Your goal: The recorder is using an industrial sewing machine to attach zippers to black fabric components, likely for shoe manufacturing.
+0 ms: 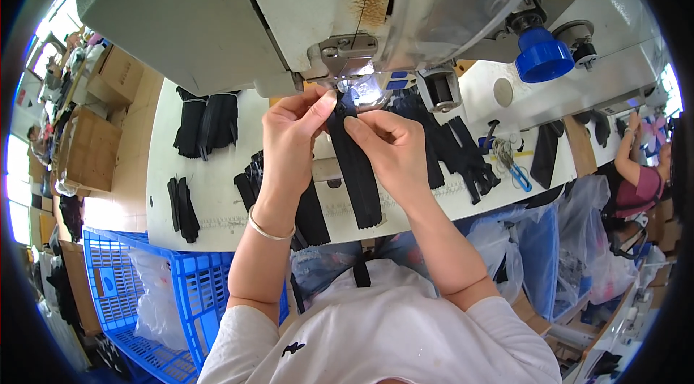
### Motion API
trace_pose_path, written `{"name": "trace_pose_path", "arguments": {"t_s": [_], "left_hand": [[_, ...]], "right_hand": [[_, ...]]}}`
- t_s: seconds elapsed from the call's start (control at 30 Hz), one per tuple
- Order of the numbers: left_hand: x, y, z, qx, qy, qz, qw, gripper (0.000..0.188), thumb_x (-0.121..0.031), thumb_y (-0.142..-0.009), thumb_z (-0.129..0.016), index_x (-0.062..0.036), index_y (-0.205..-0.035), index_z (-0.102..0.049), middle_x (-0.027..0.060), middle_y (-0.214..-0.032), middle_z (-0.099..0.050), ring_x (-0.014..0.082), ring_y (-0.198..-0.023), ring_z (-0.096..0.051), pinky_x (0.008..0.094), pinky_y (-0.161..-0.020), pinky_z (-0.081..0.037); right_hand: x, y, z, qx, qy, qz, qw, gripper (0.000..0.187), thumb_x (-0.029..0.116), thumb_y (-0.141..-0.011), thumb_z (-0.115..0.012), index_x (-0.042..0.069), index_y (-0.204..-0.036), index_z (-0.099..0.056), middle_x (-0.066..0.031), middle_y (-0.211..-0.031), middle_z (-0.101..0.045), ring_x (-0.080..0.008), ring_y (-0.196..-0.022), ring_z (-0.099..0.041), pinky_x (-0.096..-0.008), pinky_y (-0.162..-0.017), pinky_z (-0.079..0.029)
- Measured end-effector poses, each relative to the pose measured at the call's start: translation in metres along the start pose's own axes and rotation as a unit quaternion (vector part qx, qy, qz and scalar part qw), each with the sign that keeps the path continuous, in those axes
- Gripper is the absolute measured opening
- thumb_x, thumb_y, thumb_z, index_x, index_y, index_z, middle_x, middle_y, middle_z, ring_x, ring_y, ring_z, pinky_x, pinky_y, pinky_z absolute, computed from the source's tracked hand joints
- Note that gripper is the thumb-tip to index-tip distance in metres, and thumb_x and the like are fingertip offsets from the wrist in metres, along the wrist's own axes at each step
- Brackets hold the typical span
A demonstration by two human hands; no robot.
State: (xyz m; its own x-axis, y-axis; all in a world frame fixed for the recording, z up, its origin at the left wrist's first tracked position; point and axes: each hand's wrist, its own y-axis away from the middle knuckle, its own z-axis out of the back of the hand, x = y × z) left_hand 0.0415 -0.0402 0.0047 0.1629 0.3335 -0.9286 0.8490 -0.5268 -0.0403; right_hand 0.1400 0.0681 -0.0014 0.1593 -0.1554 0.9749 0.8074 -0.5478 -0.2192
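Observation:
Both of my hands grip the upper end of a black zipper, just below the lit needle area of a sewing machine. My left hand pinches its top edge between thumb and fingers. From the other side, my right hand presses its thumb on the tape, the fingers behind it. The zipper's lower end hangs toward me over the white table. More black zippers lie beside it, one strip under my left wrist and a pile to the right. What the fingertips touch under the machine head is partly hidden.
Bundled black zippers and a few loose strips lie on the table's left. Blue-handled snips rest at the right. A blue plastic crate stands at the lower left, plastic bags at the right. Another person sits far right.

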Motion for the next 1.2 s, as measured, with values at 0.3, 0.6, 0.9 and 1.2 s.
{"name": "trace_pose_path", "arguments": {"t_s": [0.3, 0.6, 0.9, 1.2], "left_hand": [[0.012, -0.007, -0.002, -0.015, 0.058, -0.003, 0.998, 0.008, -0.012, -0.086, -0.068, -0.0067, -0.090, -0.064, -0.0035, -0.080, -0.059, 0.0039, -0.068, -0.047, 0.0206, -0.061, -0.036], [0.009, 0.001, -0.012, -0.008, 0.115, 0.012, 0.993, 0.012, -0.008, -0.090, -0.060, -0.0033, -0.100, -0.058, 0.0019, -0.092, -0.063, 0.0087, -0.082, -0.059, 0.0237, -0.078, -0.047], [0.023, 0.044, -0.011, -0.071, -0.027, -0.019, 0.997, 0.009, -0.004, -0.086, -0.068, -0.0017, -0.088, -0.060, -0.0037, -0.076, -0.058, 0.0022, -0.069, -0.051, 0.0164, -0.062, -0.040], [0.024, 0.044, -0.007, -0.043, 0.058, 0.050, 0.996, 0.007, -0.008, -0.088, -0.066, -0.0037, -0.088, -0.061, -0.0035, -0.077, -0.062, -0.0005, -0.063, -0.052, 0.0131, -0.054, -0.037]], "right_hand": [[-0.003, -0.004, -0.005, -0.030, -0.030, -0.005, 0.999, 0.021, 0.014, -0.084, -0.070, -0.006, -0.088, -0.068, 0.0030, -0.057, -0.053, -0.0012, -0.055, -0.042, -0.0219, -0.048, -0.032], [0.004, 0.003, -0.006, -0.036, 0.017, -0.011, 0.999, 0.020, 0.015, -0.084, -0.070, -0.004, -0.087, -0.068, -0.0013, -0.057, -0.056, -0.0033, -0.053, -0.044, -0.0233, -0.048, -0.035], [-0.013, 0.059, 0.003, -0.008, 0.071, -0.067, 0.995, 0.022, 0.016, -0.081, -0.073, -0.004, -0.088, -0.067, -0.0070, -0.060, -0.059, -0.0066, -0.053, -0.047, -0.0249, -0.050, -0.040], [-0.010, 0.063, 0.003, 0.010, 0.084, -0.052, 0.995, 0.018, 0.015, -0.087, -0.066, -0.003, -0.086, -0.064, -0.0117, -0.061, -0.055, -0.0133, -0.050, -0.046, -0.0294, -0.049, -0.038]]}}
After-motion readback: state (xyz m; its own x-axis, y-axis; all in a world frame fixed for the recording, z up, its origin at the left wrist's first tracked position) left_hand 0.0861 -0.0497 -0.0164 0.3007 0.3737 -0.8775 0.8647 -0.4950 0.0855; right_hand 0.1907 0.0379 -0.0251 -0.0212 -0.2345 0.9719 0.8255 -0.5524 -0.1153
